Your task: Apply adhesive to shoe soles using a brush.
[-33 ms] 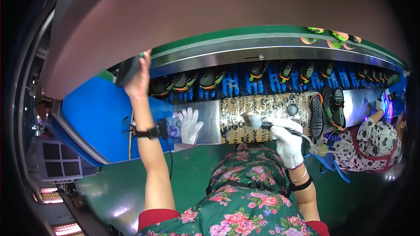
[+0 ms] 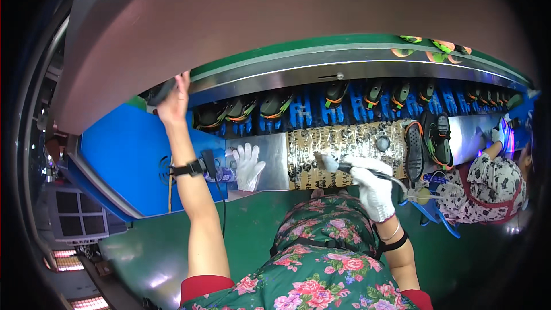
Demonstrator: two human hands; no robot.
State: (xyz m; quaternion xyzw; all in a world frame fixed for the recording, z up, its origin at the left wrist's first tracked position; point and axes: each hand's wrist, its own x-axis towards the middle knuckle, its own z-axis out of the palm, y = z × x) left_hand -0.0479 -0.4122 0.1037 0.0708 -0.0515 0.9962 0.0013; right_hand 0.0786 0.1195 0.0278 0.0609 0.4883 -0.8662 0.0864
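My bare left hand [image 2: 174, 108] reaches up to the far left, below the brown housing. It is closed around a dark shoe-like piece [image 2: 159, 93], largely hidden by the hand and the housing edge. In a white knitted glove, my right hand [image 2: 373, 186] grips a brush [image 2: 332, 163] with pale bristles, above a patterned, shiny covered work surface [image 2: 310, 179]. A thin tube [image 2: 400, 182] curves beside that hand. To its right lie a dark perforated sole [image 2: 414, 149] and a black shoe upper [image 2: 441, 140] with orange and green edging.
Beyond the work surface, several dark shoe pieces [image 2: 276, 104] rest on blue racks [image 2: 301, 112]. An empty white glove [image 2: 248, 165] lies near the blue panel [image 2: 126, 155]. A co-worker's patterned sleeve [image 2: 485, 175] is at the right. The brown housing [image 2: 287, 6] overhangs the line.
My left hand has moved slightly left with the dark piece, which now shows less. My right hand has shifted a little left with the brush.
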